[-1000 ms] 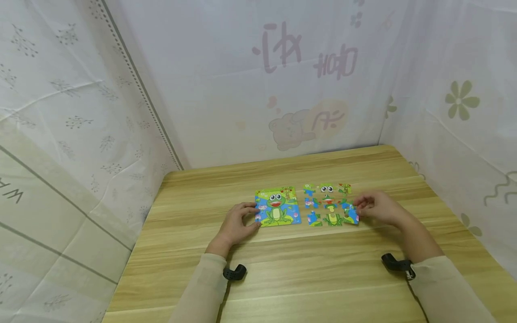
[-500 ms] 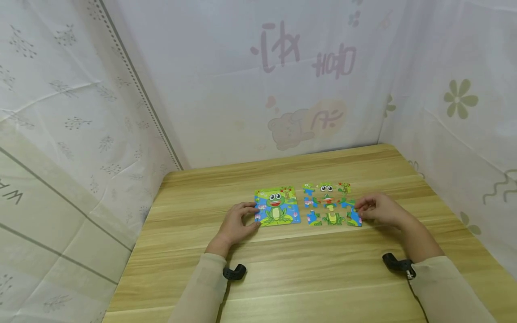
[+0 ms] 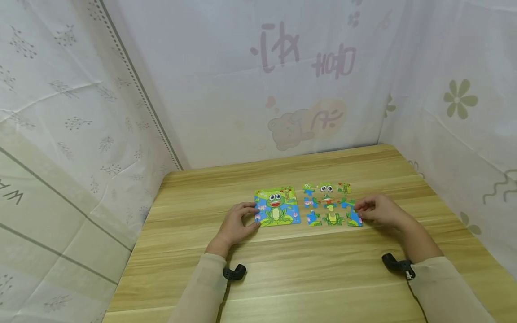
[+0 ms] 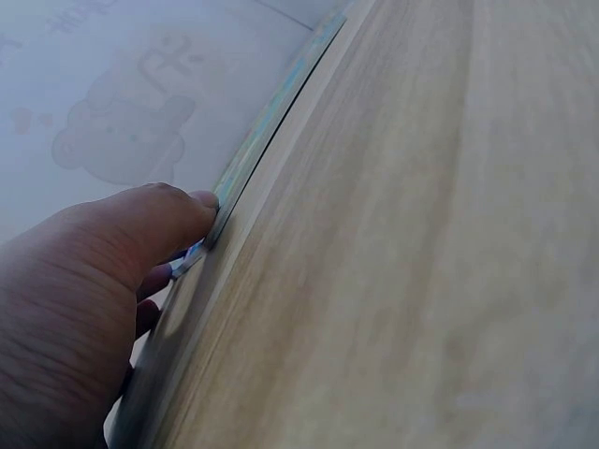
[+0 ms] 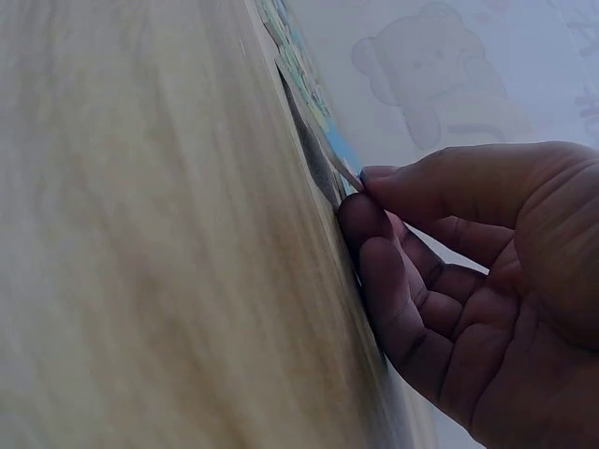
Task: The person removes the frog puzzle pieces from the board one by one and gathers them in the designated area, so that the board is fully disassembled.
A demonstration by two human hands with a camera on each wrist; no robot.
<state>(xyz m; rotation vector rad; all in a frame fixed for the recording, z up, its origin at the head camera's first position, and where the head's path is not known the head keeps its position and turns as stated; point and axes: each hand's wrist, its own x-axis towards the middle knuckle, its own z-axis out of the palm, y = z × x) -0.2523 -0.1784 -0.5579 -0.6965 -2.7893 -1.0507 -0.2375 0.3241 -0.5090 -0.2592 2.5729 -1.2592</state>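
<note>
A square frog picture board (image 3: 276,206) lies flat on the table. My left hand (image 3: 236,224) rests at its left edge, thumb on the near corner and fingers spread further up that side. In the left wrist view the thumb touches the edge of the board (image 4: 271,117). To the right, loose frog puzzle pieces lie in spaced rows. My right hand (image 3: 377,210) pinches the lower right corner piece (image 3: 354,219) between thumb and index finger. From the right wrist, that puzzle piece (image 5: 323,136) is tilted, its near edge raised off the wood.
Among the other pieces are the frog's eyes (image 3: 326,188), its mouth (image 3: 327,200) and its legs (image 3: 333,219). The wooden table (image 3: 282,269) runs back to white printed curtains (image 3: 226,89). Black wrist cameras (image 3: 235,272) sit on both sleeves.
My right hand has brought the corner piece slightly right and nearer, away from the piece above it, then stayed almost still. The left hand and board have not moved.
</note>
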